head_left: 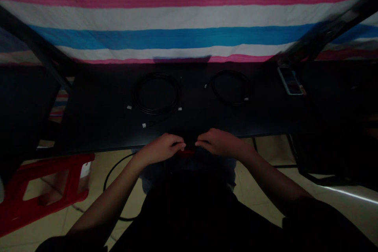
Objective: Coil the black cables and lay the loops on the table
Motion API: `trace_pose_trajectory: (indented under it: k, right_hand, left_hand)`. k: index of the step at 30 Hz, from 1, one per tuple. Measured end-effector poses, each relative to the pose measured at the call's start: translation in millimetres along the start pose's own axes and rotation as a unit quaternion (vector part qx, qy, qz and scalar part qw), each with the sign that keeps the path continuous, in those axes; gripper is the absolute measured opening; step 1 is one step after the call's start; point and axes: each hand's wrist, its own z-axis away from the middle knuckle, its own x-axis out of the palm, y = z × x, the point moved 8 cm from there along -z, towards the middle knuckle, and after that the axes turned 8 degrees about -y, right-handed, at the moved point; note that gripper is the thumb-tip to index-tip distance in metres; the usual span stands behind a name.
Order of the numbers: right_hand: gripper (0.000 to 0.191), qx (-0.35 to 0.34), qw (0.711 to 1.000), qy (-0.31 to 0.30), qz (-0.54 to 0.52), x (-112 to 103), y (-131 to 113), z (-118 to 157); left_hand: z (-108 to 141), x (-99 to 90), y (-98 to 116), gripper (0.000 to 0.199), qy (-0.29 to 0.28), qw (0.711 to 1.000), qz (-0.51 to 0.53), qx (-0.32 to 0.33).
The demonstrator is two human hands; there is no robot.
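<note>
Both hands are at the front edge of the black table point(103, 130), a short gap apart. My left hand point(165, 147) has its fingers curled together, thumb near the fingertips; I cannot make out anything in it. My right hand point(217, 141) is curled the same way, and whatever it may hold is hidden. Beyond my left hand lies a large coil of black cable point(156, 111) with pale connectors point(144, 125) around it. A smaller black cable coil point(230, 103) rests farther right, beyond my right hand, its connector point(246, 99) on the near side.
A phone point(291, 81) lies at the table's right. Dark metal posts point(38, 49) stand at both sides, before a striped pink, white and blue sheet point(177, 37). At lower left is a red plastic stool point(72, 177), with a black cable point(106, 177) hanging beside it.
</note>
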Motion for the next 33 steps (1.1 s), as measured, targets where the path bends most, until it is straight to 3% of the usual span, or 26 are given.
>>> trace_pose_trajectory:
  k: [7,14,16,19,21,24,29,33]
  right_hand:
    - [0.026,0.023,0.998,0.04,0.037,-7.2,6.9,-10.9]
    - [0.027,-0.08,0.992,0.03,-0.087,-20.3,9.9,6.6]
    - [0.031,-0.059,0.995,0.037,-0.072,-18.9,9.6,5.7]
    - [0.034,0.023,0.997,0.052,0.043,-10.8,11.9,-2.1]
    - [0.032,0.041,0.995,0.044,0.083,-4.0,13.1,-5.8]
    - [0.032,0.024,0.998,0.05,0.031,-6.2,22.2,-0.2]
    - [0.033,-0.019,0.992,0.096,-0.077,-29.3,36.7,19.8]
    - [0.03,-0.016,0.994,0.09,-0.057,-28.7,25.9,10.5]
  left_hand:
    - [-22.1,-2.2,7.5,0.03,0.07,0.996,-0.05,-0.021]
    - [-4.9,-16.4,11.1,0.03,-0.001,0.997,0.076,0.019]
    - [-10.3,-11.6,11.2,0.028,-0.008,0.999,0.043,0.011]
    - [-26.6,1.7,4.8,0.028,-0.006,0.999,-0.035,-0.032]
    - [-34.1,8.0,0.8,0.027,-0.017,0.998,-0.049,-0.047]
    - [-29.9,1.9,2.0,0.029,-0.043,0.998,-0.023,-0.031]
    - [-9.8,-23.1,8.8,0.03,-0.064,0.997,0.045,-0.007]
    - [-18.8,-17.7,9.4,0.026,-0.028,0.998,-0.045,-0.027]
